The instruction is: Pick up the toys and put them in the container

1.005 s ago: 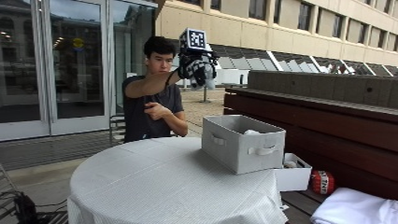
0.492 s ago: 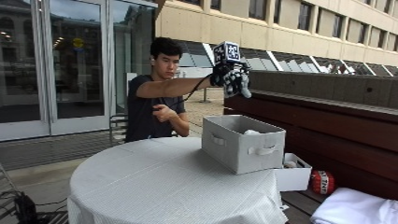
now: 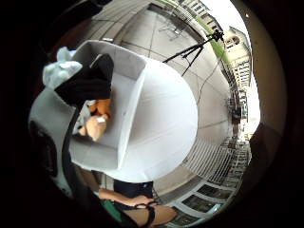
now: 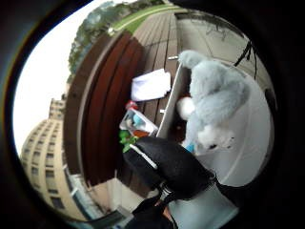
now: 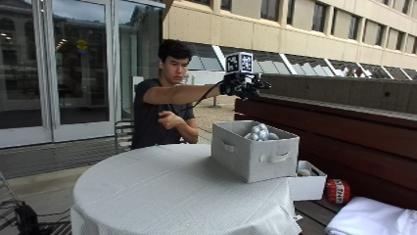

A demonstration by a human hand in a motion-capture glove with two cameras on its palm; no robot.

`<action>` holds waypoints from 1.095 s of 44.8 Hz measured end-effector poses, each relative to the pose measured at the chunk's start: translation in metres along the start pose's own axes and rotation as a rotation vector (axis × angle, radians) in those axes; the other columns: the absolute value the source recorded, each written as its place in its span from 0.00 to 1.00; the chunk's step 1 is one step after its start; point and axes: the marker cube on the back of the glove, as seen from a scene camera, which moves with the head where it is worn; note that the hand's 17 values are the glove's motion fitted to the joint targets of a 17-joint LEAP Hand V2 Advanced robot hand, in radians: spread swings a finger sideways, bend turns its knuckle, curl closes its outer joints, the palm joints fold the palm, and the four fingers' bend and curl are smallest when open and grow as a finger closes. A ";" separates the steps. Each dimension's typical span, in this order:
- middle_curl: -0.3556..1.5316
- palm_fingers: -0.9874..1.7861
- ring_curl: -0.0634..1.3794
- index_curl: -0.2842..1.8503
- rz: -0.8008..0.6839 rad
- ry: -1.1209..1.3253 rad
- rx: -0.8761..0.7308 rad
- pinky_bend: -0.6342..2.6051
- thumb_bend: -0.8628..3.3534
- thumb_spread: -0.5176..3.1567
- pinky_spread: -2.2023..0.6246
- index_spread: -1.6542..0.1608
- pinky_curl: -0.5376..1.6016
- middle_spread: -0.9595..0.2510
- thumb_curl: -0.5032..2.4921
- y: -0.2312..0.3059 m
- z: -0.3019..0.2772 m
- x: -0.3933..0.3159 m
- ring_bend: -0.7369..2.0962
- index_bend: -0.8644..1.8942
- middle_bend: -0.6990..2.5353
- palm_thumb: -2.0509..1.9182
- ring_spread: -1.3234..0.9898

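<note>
The gloved right hand (image 5: 242, 86), fingers spread wide, hovers above the grey fabric container (image 5: 254, 155) on the desk (image 5: 163, 196); only the little-finger palm view shows an orange plush toy (image 3: 97, 121) inside, beside the grey plush toy (image 5: 259, 133).

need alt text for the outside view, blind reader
A person at a round table holds their gloved right hand open in the air above a grey fabric bin, where a grey plush toy pokes over the rim. The table has a white cloth.
</note>
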 end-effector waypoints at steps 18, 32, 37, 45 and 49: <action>0.42 0.30 0.23 0.27 0.030 0.159 0.041 0.59 0.18 0.42 0.76 0.73 0.44 0.81 0.32 0.056 0.007 0.094 0.43 0.35 0.27 0.48 0.56; 0.41 0.32 0.22 0.27 0.120 0.201 -0.002 0.52 0.18 0.42 0.76 0.76 0.41 0.81 0.27 0.106 0.022 0.209 0.40 0.37 0.28 0.48 0.54; 0.41 0.32 0.22 0.28 0.170 0.196 -0.027 0.49 0.18 0.42 0.76 0.77 0.40 0.81 0.25 0.123 0.025 0.238 0.39 0.37 0.27 0.48 0.54; 0.40 0.32 0.23 0.28 0.186 0.193 -0.015 0.48 0.18 0.42 0.75 0.78 0.39 0.81 0.24 0.146 0.026 0.280 0.37 0.37 0.27 0.48 0.53; 0.40 0.32 0.23 0.28 0.204 0.185 -0.019 0.47 0.18 0.42 0.75 0.78 0.39 0.81 0.23 0.152 0.026 0.291 0.37 0.37 0.27 0.48 0.53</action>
